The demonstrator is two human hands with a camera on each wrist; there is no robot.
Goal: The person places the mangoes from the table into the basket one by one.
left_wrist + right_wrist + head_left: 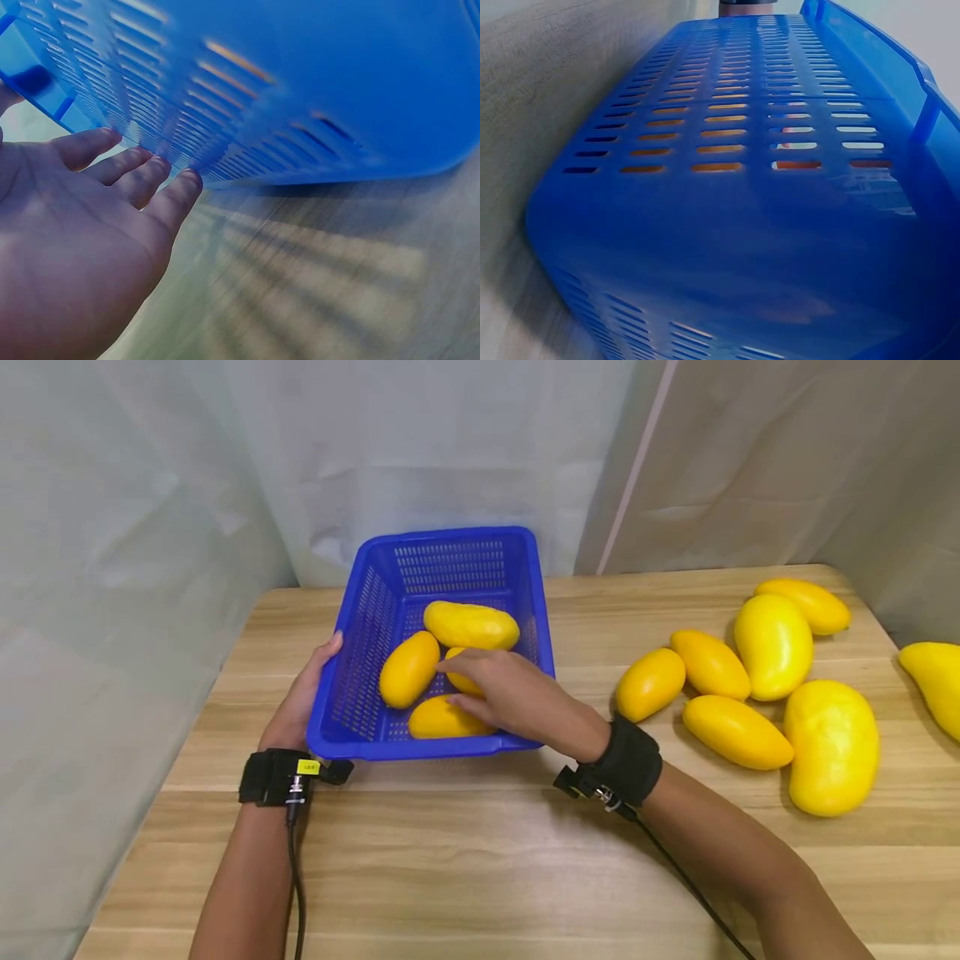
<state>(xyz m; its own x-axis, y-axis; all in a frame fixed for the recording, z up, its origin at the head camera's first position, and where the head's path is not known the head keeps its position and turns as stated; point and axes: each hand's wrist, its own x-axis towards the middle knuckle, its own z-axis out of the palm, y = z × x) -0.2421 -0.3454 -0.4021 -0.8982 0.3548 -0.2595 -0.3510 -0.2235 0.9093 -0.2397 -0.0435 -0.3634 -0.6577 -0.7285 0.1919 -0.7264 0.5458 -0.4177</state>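
Note:
In the head view a blue plastic basket [432,749] with slotted walls stands on the table. Inside lie a paler, elongated yellow fruit [471,625], an orange-yellow mango [409,670] at left and another mango [442,718] near the front wall. My right hand [517,693] reaches over the basket's right front corner, fingers and thumb around a partly hidden mango [459,662]. Against the outside of the left wall rests my left hand [300,693]. The left wrist view shows its fingers [154,180] extended, tips touching the slotted wall below the rim.
Several orange-yellow mangoes [649,683] and larger yellow mangoes [832,747] lie on the table [465,860] right of the basket. Another yellow mango [937,685] is cut off at the right edge. Pale sheeting [450,452] hangs behind the table.

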